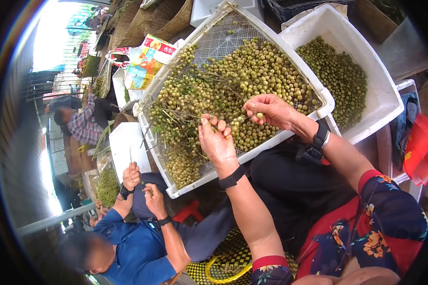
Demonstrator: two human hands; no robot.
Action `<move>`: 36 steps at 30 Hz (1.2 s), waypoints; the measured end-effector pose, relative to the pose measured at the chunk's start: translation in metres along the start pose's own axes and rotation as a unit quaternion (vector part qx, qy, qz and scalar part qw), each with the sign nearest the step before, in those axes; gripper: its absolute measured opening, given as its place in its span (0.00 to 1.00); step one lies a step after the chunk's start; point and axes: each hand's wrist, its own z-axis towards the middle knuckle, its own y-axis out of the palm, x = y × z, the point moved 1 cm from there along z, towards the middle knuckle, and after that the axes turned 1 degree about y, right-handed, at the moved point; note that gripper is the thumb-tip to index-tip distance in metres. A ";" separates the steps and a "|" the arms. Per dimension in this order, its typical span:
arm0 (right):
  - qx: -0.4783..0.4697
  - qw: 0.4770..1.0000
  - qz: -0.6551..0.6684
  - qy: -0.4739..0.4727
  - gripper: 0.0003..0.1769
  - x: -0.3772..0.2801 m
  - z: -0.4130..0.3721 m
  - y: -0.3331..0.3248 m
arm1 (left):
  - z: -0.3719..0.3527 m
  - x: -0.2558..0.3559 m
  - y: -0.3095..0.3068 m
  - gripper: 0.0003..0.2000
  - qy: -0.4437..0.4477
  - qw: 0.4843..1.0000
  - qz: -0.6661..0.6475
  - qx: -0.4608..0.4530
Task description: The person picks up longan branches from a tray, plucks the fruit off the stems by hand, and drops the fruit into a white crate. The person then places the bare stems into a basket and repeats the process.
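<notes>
A white perforated tray [290, 46] holds many round yellow-green fruits [271, 66], with thin stems and sprigs [171, 118] heaped on its left part. Over the tray's near side, my left hand [217, 140] is closed on a fruit stem, its palm turned up and a few fruits by its fingertips. Just to its right, my right hand [273, 111] pinches a small green fruit [259, 115] between its fingers. The two hands are close together but apart. Both wrists wear dark bands.
A white foam box [383, 102] of smaller green fruits stands at the right. At the lower left sits a co-worker in a blue shirt [138, 254], hands near the tray's left corner. Another person [85, 121] is farther back. A yellow-black woven basket [223, 266] is below.
</notes>
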 end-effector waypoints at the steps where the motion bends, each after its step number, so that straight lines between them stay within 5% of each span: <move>1: 0.021 1.000 0.020 -0.004 0.11 -0.003 -0.001 -0.002 | 0.000 0.003 -0.001 0.05 0.001 1.000 0.000 -0.001; 12: -0.066 0.995 0.049 0.058 0.13 0.005 -0.003 -0.002 | -0.011 0.014 0.014 0.07 -0.078 0.971 -0.113 -0.198; 20: -0.129 0.987 0.053 0.085 0.21 -0.002 -0.009 0.015 | -0.008 0.013 0.014 0.06 -0.080 0.970 -0.094 -0.207; 24: -0.125 0.987 0.035 0.098 0.26 0.002 -0.010 0.021 | -0.007 0.012 0.014 0.06 -0.089 0.969 -0.091 -0.213; 27: -0.106 0.991 0.030 0.077 0.20 -0.003 -0.016 0.019 | -0.008 0.014 0.011 0.06 -0.089 0.971 -0.096 -0.198; 29: -0.020 0.993 -0.116 0.024 0.14 -0.032 -0.038 0.021 | -0.006 0.014 0.007 0.06 -0.086 0.968 -0.112 -0.206; 34: 0.156 0.893 -0.368 -0.204 0.10 -0.121 -0.103 -0.028 | -0.002 0.009 0.003 0.06 -0.122 0.963 -0.171 -0.168; 35: 0.240 0.732 -0.573 -0.280 0.08 -0.127 -0.105 -0.041 | -0.004 0.009 0.006 0.06 -0.120 0.963 -0.172 -0.169; 36: 0.240 0.730 -0.574 -0.284 0.08 -0.125 -0.108 -0.050 | -0.004 0.008 0.008 0.06 -0.119 0.962 -0.172 -0.174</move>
